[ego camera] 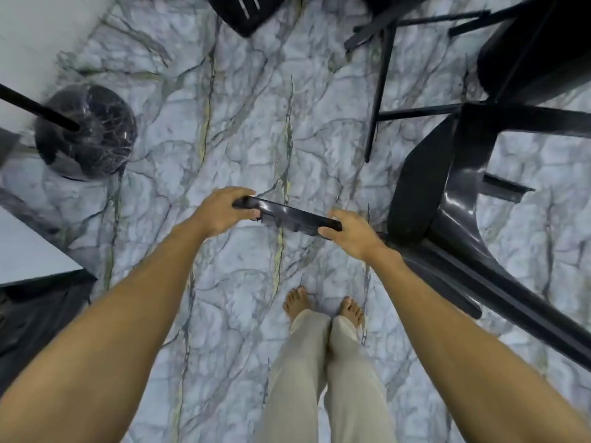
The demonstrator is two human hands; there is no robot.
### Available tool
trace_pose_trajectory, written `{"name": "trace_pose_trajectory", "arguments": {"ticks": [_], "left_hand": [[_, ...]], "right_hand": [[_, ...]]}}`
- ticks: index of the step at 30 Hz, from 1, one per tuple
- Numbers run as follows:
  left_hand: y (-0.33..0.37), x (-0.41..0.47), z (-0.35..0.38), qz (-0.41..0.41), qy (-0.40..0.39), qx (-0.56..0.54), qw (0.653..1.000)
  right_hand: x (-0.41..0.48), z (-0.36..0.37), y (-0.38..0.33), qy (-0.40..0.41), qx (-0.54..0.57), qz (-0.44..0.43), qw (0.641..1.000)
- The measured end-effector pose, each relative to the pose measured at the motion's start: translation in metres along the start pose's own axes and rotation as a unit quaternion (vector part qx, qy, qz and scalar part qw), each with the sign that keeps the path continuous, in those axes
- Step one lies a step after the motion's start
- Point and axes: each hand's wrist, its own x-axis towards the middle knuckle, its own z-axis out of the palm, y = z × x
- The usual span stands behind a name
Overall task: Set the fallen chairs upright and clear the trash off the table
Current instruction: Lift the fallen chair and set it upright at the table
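Note:
A black plastic chair (447, 203) lies tipped on the marble floor at the right, its seat facing left and its legs pointing right. My left hand (220, 211) grips the left end of the chair's top back rail (287, 215). My right hand (348, 233) grips the rail's right end. A second black chair (531, 52) stands at the upper right with thin legs (380, 84) showing. A third black chair (243, 11) is partly visible at the top edge. The white table (28, 251) shows only as a corner at the left.
A round black marble base with a black pole (86, 132) stands on the floor at the left. A dark object (35, 318) sits under the table corner at the lower left. My bare feet (323, 305) stand on open marble floor in the middle.

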Motion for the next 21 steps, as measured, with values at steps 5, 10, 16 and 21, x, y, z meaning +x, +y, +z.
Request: {"name": "trace_pose_trajectory", "arguments": {"ticks": [5,10,16,21], "left_hand": [[-0.022,0.028,0.022,0.032,0.020,0.007,0.999],[-0.028,0.041,0.029,0.054,0.049,-0.027,0.997],[-0.015,0.033,0.032,0.049,0.081,-0.073,0.993],[0.020,0.003,0.023,0.076,0.116,-0.068,0.988]], "right_hand": [[0.025,0.021,0.013,0.049,-0.079,-0.013,0.996],[0.035,0.030,0.017,0.060,-0.076,-0.023,0.995],[0.029,0.024,0.008,0.063,-0.069,-0.037,0.995],[0.003,0.009,-0.017,0.067,-0.060,-0.079,0.993]]}}
